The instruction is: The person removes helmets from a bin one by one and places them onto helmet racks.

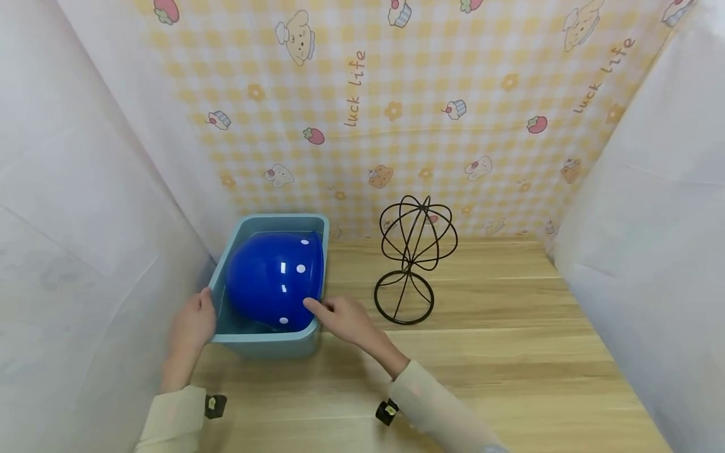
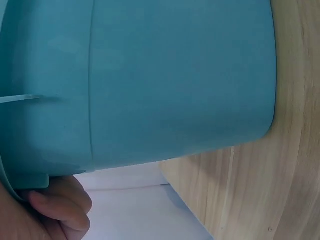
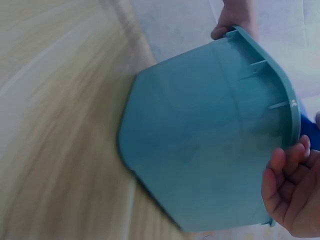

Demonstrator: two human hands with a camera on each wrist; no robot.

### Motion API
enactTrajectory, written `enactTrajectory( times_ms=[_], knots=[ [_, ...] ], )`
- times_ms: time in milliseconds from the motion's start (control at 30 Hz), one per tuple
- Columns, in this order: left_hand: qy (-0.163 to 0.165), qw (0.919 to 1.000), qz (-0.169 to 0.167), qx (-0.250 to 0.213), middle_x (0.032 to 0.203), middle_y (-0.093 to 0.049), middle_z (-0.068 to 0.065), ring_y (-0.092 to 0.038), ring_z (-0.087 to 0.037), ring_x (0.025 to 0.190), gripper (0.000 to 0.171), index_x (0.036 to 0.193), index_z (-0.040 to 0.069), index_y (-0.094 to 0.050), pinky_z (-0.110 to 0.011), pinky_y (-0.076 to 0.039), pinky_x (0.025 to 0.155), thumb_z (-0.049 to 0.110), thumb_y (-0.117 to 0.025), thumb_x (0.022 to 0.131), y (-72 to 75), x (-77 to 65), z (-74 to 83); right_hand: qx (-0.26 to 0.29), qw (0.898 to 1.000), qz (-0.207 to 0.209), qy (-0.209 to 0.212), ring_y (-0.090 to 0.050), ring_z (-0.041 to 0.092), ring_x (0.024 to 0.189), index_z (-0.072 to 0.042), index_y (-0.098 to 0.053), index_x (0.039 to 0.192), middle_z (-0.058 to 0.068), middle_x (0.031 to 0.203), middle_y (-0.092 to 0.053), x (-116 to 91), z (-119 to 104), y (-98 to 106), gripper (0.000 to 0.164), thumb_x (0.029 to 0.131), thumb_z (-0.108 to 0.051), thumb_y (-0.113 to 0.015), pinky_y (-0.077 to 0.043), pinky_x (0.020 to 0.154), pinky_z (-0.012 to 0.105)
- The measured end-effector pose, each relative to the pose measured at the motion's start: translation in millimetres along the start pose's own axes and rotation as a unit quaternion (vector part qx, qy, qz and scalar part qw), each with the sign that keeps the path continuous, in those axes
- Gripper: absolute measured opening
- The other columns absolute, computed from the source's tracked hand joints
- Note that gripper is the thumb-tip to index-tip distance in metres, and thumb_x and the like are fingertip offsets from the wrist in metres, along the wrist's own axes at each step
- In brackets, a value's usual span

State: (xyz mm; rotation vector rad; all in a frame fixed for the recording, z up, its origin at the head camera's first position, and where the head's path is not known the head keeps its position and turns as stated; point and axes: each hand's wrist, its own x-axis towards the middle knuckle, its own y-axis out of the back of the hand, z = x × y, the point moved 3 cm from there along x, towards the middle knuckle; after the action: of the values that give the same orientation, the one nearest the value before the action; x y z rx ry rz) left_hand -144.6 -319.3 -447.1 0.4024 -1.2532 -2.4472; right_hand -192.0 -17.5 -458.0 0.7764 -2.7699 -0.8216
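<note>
A glossy blue helmet (image 1: 266, 277) with white round dots lies on its side in a teal plastic bin (image 1: 272, 338). At the bin's left rim, my left hand (image 1: 194, 319) grips the edge; in the left wrist view its curled fingers (image 2: 65, 205) are under the lip. My right hand (image 1: 342, 319) is at the opposite rim, its thumb reaching over onto the helmet's edge. In the right wrist view the fingers (image 3: 286, 185) of that hand curl against the outside of the bin, just under the rim. The bin's base is at the wooden table.
A black wire stand (image 1: 409, 264) with a cage-like round top and ring base stands right of the bin, on the wood-grain table (image 1: 510, 352). Behind is a yellow checked cloth (image 1: 396, 88); white sheets (image 1: 73, 189) hang at both sides, the left one close to the bin.
</note>
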Motion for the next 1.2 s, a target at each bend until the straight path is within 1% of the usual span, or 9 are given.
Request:
enactTrajectory(
  times_ms=[167,367,467,600,700,833,900,1100,1200],
  knots=[
    [0.013,0.9996,-0.007,-0.025,0.073,-0.041,-0.012,-0.042,-0.027,0.064,0.066,0.088,0.003,-0.044,-0.035,-0.033,0.059,0.054,-0.006,0.105,-3.4,0.7,-0.1,-0.065,0.998,0.022,0.006,-0.044,0.009,0.043,-0.016,-0.058,0.063,-0.007,0.050,-0.047,6,-16,1,0.058,0.096,-0.064,-0.051,-0.030,0.041,0.021],
    [0.015,0.9992,-0.031,-0.021,0.076,-0.041,-0.013,-0.044,-0.028,0.068,0.069,0.096,0.002,-0.047,-0.036,-0.034,0.062,0.055,-0.003,0.104,-1.6,1.4,-2.7,-0.152,0.987,0.048,0.017,-0.037,0.008,0.038,-0.017,-0.043,0.054,-0.007,0.046,-0.037,13,-37,-3,0.058,0.099,-0.052,-0.052,-0.023,0.036,0.018],
    [0.019,0.9989,-0.034,-0.027,0.078,-0.041,-0.014,-0.044,-0.029,0.070,0.070,0.098,0.002,-0.047,-0.036,-0.034,0.063,0.056,-0.003,0.103,0.1,1.1,-2.8,-0.116,0.993,0.029,-0.008,-0.038,0.009,0.039,-0.015,-0.043,0.053,-0.007,0.046,-0.037,16,-38,-2,0.059,0.098,-0.053,-0.054,-0.024,0.037,0.019],
    [0.017,0.9991,-0.028,-0.028,0.077,-0.041,-0.014,-0.045,-0.030,0.070,0.070,0.097,0.002,-0.046,-0.036,-0.034,0.062,0.057,-0.003,0.103,1.9,0.9,-2.5,-0.025,0.999,-0.005,-0.034,-0.039,0.009,0.042,-0.012,-0.058,0.064,-0.006,0.049,-0.041,20,-35,2,0.051,0.100,-0.049,-0.054,-0.028,0.041,0.021],
    [0.010,0.9994,-0.026,-0.023,0.074,-0.042,-0.013,-0.045,-0.029,0.066,0.068,0.093,0.002,-0.046,-0.035,-0.034,0.059,0.055,-0.006,0.104,1.2,0.1,-2.1,0.021,0.998,-0.026,-0.051,-0.036,0.010,0.043,-0.012,-0.066,0.072,-0.006,0.050,-0.040,21,-31,4,0.045,0.101,-0.044,-0.053,-0.028,0.042,0.022],
    [0.002,0.9996,-0.017,-0.024,0.072,-0.043,-0.012,-0.042,-0.027,0.061,0.064,0.087,0.003,-0.045,-0.035,-0.034,0.056,0.052,-0.008,0.106,-0.2,-2.0,-1.0,0.043,0.996,-0.028,-0.067,-0.033,0.010,0.043,-0.011,-0.061,0.069,-0.006,0.050,-0.037,20,-29,5,0.048,0.102,-0.044,-0.052,-0.027,0.042,0.023],
    [0.000,0.9995,-0.013,-0.027,0.072,-0.042,-0.012,-0.042,-0.027,0.061,0.063,0.087,0.003,-0.045,-0.035,-0.033,0.056,0.052,-0.009,0.106,0.5,-3.1,-0.2,0.038,0.997,-0.019,-0.059,-0.037,0.010,0.043,-0.012,-0.062,0.071,-0.006,0.051,-0.042,20,-32,4,0.047,0.101,-0.046,-0.053,-0.030,0.042,0.023],
    [0.005,0.9992,-0.013,-0.037,0.073,-0.042,-0.012,-0.042,-0.027,0.062,0.063,0.091,0.002,-0.045,-0.035,-0.033,0.056,0.051,-0.009,0.106,2.5,-3.9,-1.0,-0.087,0.996,-0.009,-0.003,-0.043,0.009,0.040,-0.014,-0.052,0.060,-0.007,0.048,-0.043,17,-45,1,0.055,0.100,-0.051,-0.052,-0.032,0.038,0.020],
    [0.006,0.9992,-0.013,-0.037,0.073,-0.043,-0.012,-0.043,-0.027,0.062,0.065,0.091,0.002,-0.046,-0.034,-0.033,0.056,0.053,-0.008,0.105,1.2,-2.4,-2.4,-0.060,0.998,0.004,-0.019,-0.036,0.010,0.040,-0.015,-0.041,0.056,-0.006,0.048,-0.037,18,-44,1,0.056,0.101,-0.046,-0.052,-0.027,0.039,0.020]
  ],
)
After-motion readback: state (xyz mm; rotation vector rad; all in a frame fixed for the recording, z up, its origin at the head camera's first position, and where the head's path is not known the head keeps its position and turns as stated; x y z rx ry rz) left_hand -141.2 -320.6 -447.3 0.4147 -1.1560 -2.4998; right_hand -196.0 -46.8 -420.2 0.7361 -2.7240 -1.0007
